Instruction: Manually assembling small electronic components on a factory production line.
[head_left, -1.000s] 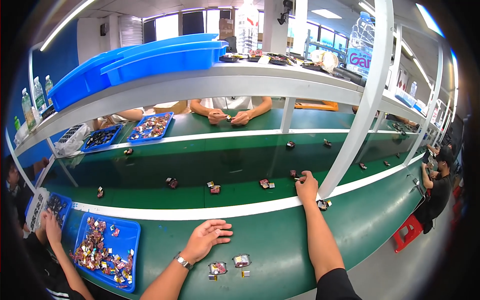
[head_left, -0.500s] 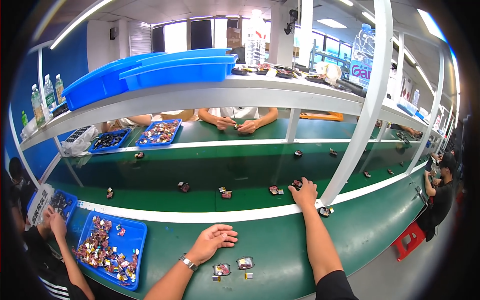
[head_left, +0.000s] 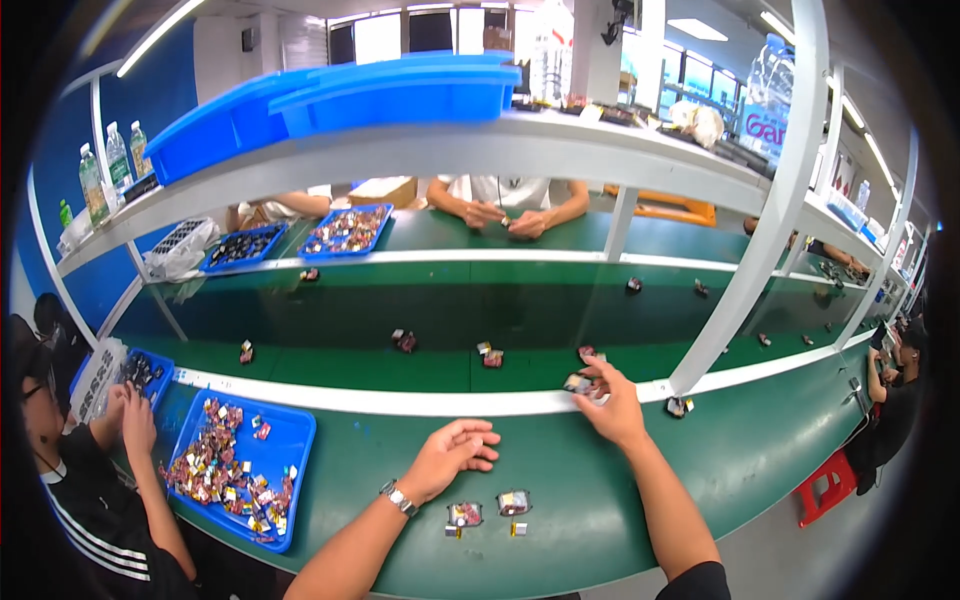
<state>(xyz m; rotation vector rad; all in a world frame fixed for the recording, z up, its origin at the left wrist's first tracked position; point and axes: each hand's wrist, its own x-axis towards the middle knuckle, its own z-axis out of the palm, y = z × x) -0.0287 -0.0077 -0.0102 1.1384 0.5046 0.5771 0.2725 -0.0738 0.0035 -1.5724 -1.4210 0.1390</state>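
A long green workbench (head_left: 600,500) runs along one side of a green strip (head_left: 530,330), spanned by a single white-framed shelf (head_left: 650,165). At least three co-workers are within sight: one across the strip in a white top (head_left: 515,190), two hands meeting at a small part; one at left in a black top with white stripes (head_left: 100,520); one at right in dark clothes (head_left: 890,400), beside one red stool (head_left: 828,488). At least two blue bins (head_left: 400,95) are stacked on the shelf. Below, one blue tray (head_left: 290,435) of jumbled small parts sits on the near bench, while two large clear bottles (head_left: 768,100) stand overhead.

Centre frame, two bare hands work apart. The right hand (head_left: 613,405), above the white rail (head_left: 420,398), pinches one small assembly (head_left: 577,384) between thumb and fingers. The left hand (head_left: 455,462) hovers over the bench, fingers loosely curled and parted from the thumb, with nothing visible in its grasp.

One further assembly (head_left: 587,352) lies just past the right fingertips; three more (head_left: 490,355) dot the strip to the left, near the rail. Two framed units (head_left: 514,502) lie side by side below the left hand, with two silver pieces (head_left: 519,529), the smallest items, just beside them.
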